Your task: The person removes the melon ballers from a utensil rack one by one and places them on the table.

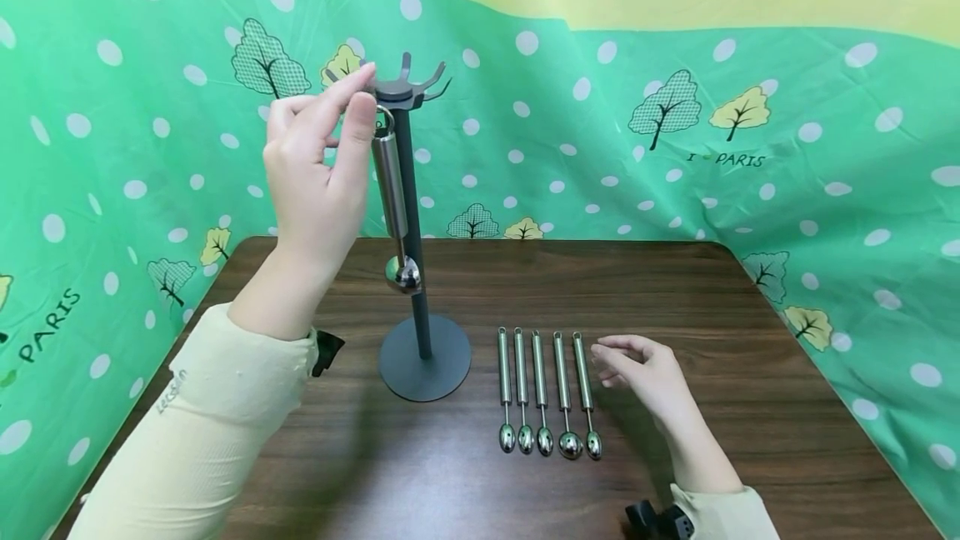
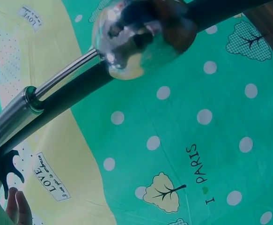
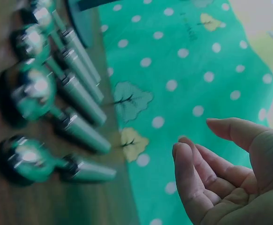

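Note:
In the head view, a metal melon baller (image 1: 389,182) hangs by its end ring from a hook of the dark stand (image 1: 421,307), its bowl low beside the pole. My left hand (image 1: 322,148) is raised at the hooks, index fingertip by a hook and thumb close to the ring, with a gap between them. The left wrist view shows the baller's shiny round bowl (image 2: 141,40) up close. My right hand (image 1: 648,373) is just right of the row of ballers on the table, fingers loosely bent around nothing; the nearest is the rightmost melon baller (image 1: 583,373).
Several metal melon ballers (image 1: 540,365) lie side by side on the brown wooden table (image 1: 600,290), bowls toward me. The stand's round base (image 1: 425,382) sits left of them. A green patterned cloth (image 1: 540,132) surrounds the back and sides.

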`<action>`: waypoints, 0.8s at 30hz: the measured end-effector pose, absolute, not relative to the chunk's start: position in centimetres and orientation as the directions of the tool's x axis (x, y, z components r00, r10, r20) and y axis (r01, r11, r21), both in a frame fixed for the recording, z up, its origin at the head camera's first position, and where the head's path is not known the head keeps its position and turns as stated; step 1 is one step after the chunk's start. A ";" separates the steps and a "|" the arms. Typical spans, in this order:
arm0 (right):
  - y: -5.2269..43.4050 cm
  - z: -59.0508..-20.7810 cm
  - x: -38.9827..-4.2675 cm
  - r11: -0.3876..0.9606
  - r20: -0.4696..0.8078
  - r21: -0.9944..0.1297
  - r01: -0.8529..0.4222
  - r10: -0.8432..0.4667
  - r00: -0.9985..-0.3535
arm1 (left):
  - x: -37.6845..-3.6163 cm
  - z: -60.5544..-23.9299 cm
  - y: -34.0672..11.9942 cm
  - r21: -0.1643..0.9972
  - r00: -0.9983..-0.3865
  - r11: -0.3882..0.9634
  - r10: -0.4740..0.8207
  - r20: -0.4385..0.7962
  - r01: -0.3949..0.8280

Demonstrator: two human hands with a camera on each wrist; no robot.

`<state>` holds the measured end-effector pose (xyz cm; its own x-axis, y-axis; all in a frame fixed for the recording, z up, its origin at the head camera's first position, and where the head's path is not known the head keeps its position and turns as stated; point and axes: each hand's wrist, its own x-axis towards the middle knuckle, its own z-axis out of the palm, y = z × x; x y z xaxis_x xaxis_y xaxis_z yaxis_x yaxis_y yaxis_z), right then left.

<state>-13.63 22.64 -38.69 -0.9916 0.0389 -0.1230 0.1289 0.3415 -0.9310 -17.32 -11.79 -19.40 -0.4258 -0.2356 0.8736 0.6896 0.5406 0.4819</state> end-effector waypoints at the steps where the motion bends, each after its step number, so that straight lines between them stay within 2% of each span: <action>1: 22.4 -38.3 -13.6 0.342 -0.116 -0.932 0.120 0.034 -0.993 | -17.3 -19.3 -11.8 0.491 -0.435 0.531 -0.238 0.869 0.691; 12: 20.6 -35.2 -13.8 0.376 -0.024 -0.926 -0.003 -0.067 -0.997 | -17.7 -18.8 -12.4 0.552 -0.469 0.478 -0.292 0.834 0.684; 18: 19.7 -33.7 -14.1 0.384 -0.016 -0.923 -0.029 -0.113 -0.994 | -18.1 -18.9 -13.0 0.609 -0.559 0.403 -0.250 0.791 0.682; 24: 18.6 -32.5 -14.5 0.365 0.014 -0.928 -0.074 -0.165 -0.986 | -18.7 -19.1 -13.1 0.669 -0.648 0.264 -0.175 0.742 0.695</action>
<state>-14.46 18.59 -32.54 -0.9863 -0.1645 0.0142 -0.0743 0.3651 -0.9280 -18.71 -13.11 -19.07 -0.6477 -0.1748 0.7416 0.6949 0.2637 0.6690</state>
